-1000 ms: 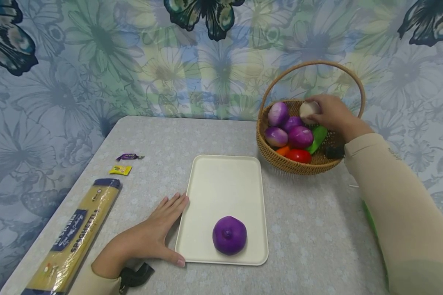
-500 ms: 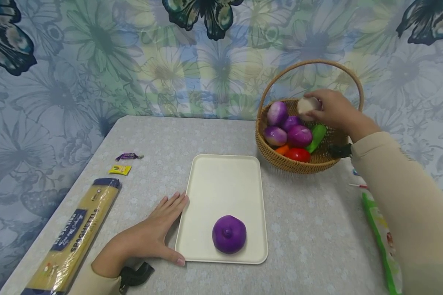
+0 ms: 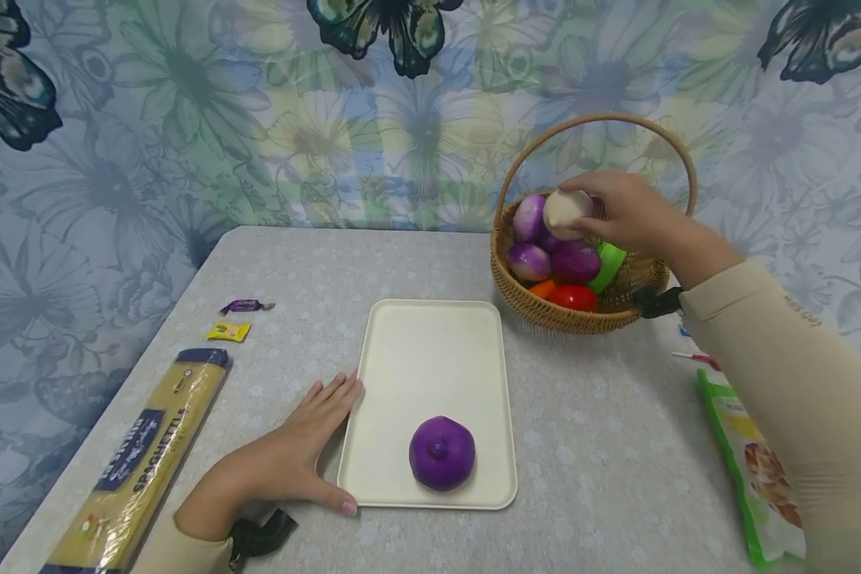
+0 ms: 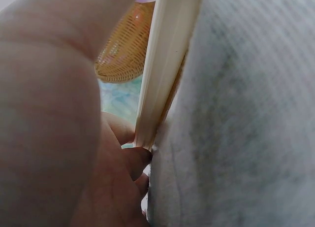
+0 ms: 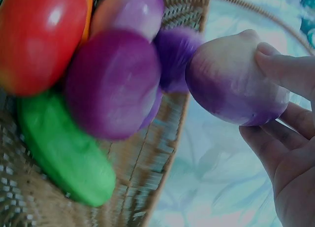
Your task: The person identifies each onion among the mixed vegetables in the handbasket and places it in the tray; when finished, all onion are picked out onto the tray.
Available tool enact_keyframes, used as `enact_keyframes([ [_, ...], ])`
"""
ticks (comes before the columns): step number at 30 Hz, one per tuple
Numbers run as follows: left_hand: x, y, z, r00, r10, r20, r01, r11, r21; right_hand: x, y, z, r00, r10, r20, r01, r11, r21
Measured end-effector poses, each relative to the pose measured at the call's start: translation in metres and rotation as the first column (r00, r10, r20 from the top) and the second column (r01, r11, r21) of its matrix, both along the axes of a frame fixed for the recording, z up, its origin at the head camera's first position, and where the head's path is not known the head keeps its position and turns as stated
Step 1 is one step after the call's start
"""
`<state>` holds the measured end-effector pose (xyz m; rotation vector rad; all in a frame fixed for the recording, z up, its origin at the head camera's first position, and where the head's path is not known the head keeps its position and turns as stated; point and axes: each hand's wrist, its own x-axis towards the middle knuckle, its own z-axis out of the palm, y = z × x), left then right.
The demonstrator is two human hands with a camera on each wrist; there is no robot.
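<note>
My right hand grips a pale, purple-tinged onion just above the wicker basket; the right wrist view shows the onion held by curled fingers. Several purple onions, a tomato and a green vegetable lie in the basket. A cream tray holds one purple onion near its front. My left hand rests flat on the table against the tray's left edge, fingers straight.
A spaghetti packet lies at the table's front left, with two small sweets behind it. A green snack bag lies at the right edge. A flowered cloth hangs behind the grey table.
My right hand has lifted the pale onion up and leftward out of the basket. The left hand and tray have stayed put.
</note>
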<state>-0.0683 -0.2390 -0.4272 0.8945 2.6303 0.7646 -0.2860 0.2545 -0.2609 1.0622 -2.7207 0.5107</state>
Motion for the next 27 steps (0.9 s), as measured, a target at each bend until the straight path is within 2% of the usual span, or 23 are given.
enact_keyframes([
  [6, 0.000, 0.000, 0.000, 1.000, -0.004, -0.003, 0.004, 1.000, 0.010, 0.011, -0.022, 0.002, 0.990, 0.128, -0.051, -0.130, 0.991, -0.034],
  [15, 0.000, -0.001, 0.000, 1.000, -0.002, -0.011, 0.002, 1.000, 0.007, 0.031, -0.054, 0.003, 0.939, 0.325, -0.114, -0.334, 0.941, -0.061],
  [18, 0.000, -0.001, 0.000, 1.000, -0.003, -0.009, 0.003, 1.000, 0.010, 0.036, -0.061, 0.001, 0.930, 0.354, -0.099, -0.362, 0.929, -0.076],
  [24, 0.001, -0.001, 0.001, 1.000, 0.001, -0.004, -0.001, 1.000, 0.010, 0.050, -0.076, -0.002, 0.925, 0.375, -0.061, -0.378, 0.923, -0.068],
  [27, 0.001, -0.001, 0.001, 1.000, 0.003, -0.003, -0.003, 1.000, 0.010, 0.056, -0.082, -0.007, 0.909, 0.411, -0.064, -0.416, 0.906, -0.075],
])
